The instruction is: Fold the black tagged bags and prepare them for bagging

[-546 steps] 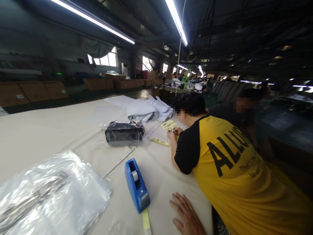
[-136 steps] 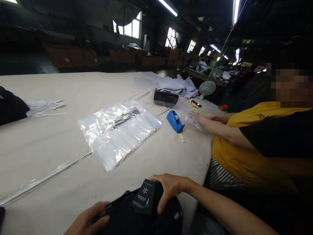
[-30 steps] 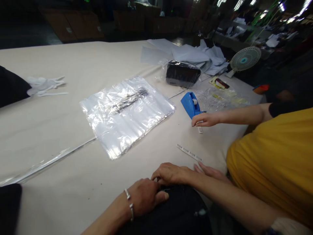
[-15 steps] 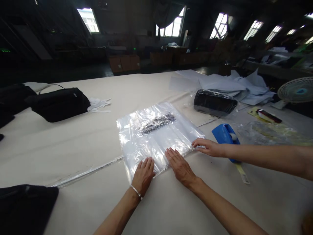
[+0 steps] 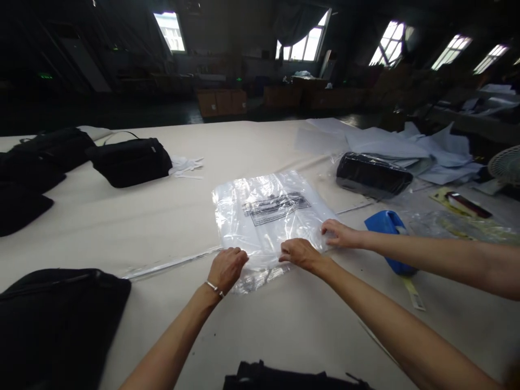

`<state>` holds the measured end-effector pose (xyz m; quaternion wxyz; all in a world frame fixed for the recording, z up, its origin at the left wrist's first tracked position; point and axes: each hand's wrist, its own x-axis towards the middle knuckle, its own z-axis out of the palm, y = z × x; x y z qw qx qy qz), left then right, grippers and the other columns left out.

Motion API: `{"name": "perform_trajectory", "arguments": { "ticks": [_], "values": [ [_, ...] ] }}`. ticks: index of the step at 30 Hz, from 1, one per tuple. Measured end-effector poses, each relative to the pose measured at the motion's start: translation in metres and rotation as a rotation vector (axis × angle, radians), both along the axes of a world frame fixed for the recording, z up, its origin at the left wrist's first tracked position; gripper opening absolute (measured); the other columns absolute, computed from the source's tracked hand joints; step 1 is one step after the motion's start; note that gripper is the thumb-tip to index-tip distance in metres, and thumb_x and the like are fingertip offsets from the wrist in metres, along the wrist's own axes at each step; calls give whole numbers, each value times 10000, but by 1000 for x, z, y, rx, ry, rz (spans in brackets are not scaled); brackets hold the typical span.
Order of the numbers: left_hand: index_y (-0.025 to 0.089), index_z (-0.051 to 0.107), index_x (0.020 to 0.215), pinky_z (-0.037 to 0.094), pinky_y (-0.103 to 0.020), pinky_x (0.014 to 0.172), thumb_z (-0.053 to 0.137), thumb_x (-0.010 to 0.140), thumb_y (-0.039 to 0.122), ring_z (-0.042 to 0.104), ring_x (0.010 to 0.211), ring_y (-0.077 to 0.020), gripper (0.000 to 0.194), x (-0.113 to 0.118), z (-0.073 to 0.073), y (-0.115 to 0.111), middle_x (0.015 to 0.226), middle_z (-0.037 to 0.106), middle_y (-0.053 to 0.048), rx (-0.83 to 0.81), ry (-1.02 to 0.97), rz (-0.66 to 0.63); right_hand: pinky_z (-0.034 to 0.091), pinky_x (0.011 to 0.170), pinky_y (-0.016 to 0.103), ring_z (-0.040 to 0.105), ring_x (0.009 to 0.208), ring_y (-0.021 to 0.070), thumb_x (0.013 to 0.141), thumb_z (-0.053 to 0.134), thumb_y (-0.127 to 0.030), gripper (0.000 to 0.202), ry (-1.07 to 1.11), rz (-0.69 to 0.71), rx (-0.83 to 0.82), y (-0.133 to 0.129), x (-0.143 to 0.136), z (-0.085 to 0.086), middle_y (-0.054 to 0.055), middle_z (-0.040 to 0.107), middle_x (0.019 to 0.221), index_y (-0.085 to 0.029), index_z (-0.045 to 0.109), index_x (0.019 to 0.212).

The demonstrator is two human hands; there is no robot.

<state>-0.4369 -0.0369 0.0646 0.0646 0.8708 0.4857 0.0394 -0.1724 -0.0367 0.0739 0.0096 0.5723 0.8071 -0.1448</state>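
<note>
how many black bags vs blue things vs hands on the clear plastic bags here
black bags: 6
blue tape dispenser: 1
hands on the clear plastic bags: 3, left hand, right hand, co-worker's hand
total: 10

You can make out one block of black print on the top clear plastic bag (image 5: 268, 216) of the stack on the tabletop (image 5: 162, 227), a slanted panel of several lines, but the letters are too small and blurred to read. The yellow strip (image 5: 413, 292) trailing from the blue tape dispenser (image 5: 389, 238) carries small dark marks that stay just as illegible. Nothing else before you bears any text, number or brand that you can read.
</note>
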Motion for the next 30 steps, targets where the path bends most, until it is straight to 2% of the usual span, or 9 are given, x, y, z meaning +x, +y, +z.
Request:
{"name": "perform_trajectory", "arguments": {
  "ticks": [5, 8, 12, 15, 17, 20, 22, 25, 30],
  "values": [
    [160, 646, 850, 463, -391, 741, 414, 939, 146, 630, 860, -277, 249, -20, 13, -1, 861, 680, -99, 58, -92, 117, 405, 672, 245, 658, 795, 178, 894, 592, -252, 143, -52, -80, -57, -11, -16, 34, 21, 726, 847, -234, 708, 813],
    [140, 609, 1087, 479, -435, 879, 518, 885, 119, 604, 1058, -298, 222, -22, 18, -12, 1113, 662, -139, 99, -165, 154, 450, 759, 299, 659, 933, 249, 839, 674, -267, 124, -107, -159, -41, -18, -25, 43, 80, 720, 966, -202, 699, 942],
    [160, 479, 1319, 414, -401, 1074, 669, 842, 242, 465, 1310, -253, 520, -40, 28, -48, 1398, 528, -123, 152, -180, 205, 440, 983, 442, 566, 1185, 359, 687, 790, -174, 619, -118, -136, -42, -43, -39, 47, 196, 625, 1253, -122, 582, 1267],
    [203, 414, 1398, 261, -470, 1191, 619, 886, 305, 277, 1440, -254, 560, -86, 42, -86, 1517, 406, -80, 270, -128, 257, 338, 1106, 552, 449, 1320, 377, 816, 687, -321, 632, -19, -89, 102, -80, -65, 48, 202, 525, 1391, -122, 491, 1383],
    [203, 344, 1452, 163, -554, 1208, 568, 916, 318, 162, 1476, -288, 592, -129, 55, -117, 1570, 305, -84, 409, -65, 374, 294, 1144, 573, 400, 1364, 358, 850, 643, -409, 621, 120, 73, 165, -116, -97, 55, 143, 483, 1447, -204, 474, 1411],
    [139, 314, 1469, 157, -596, 1191, 600, 896, 326, 163, 1469, -340, 667, -197, 70, -163, 1568, 277, -159, 521, 66, 645, 258, 1175, 564, 364, 1393, 319, 865, 637, -400, 623, 266, 384, 21, -175, -162, 78, 46, 445, 1486, -326, 419, 1444],
    [79, 326, 1457, 204, -594, 1173, 673, 844, 332, 230, 1443, -374, 747, -229, 72, -182, 1540, 301, -224, 488, 132, 749, 229, 1188, 562, 373, 1387, 323, 841, 671, -367, 622, 287, 488, -170, -199, -207, 89, 52, 461, 1474, -302, 460, 1422],
    [100, 385, 1432, 271, -580, 1146, 736, 777, 279, 314, 1405, -387, 765, -245, 72, -192, 1519, 339, -236, 377, 171, 744, 248, 1181, 539, 394, 1372, 330, 837, 652, -324, 596, 361, 399, -327, -198, -256, 88, 119, 469, 1461, -196, 501, 1399],
    [198, 340, 1462, 246, -586, 1169, 778, 727, 242, 247, 1445, -343, 857, -238, 85, -219, 1557, 296, -174, 287, 29, 619, 348, 1127, 459, 448, 1334, 300, 844, 578, -510, 744, 797, 71, -525, -153, -301, 64, 185, 435, 1474, -109, 403, 1446]
  ]
}}
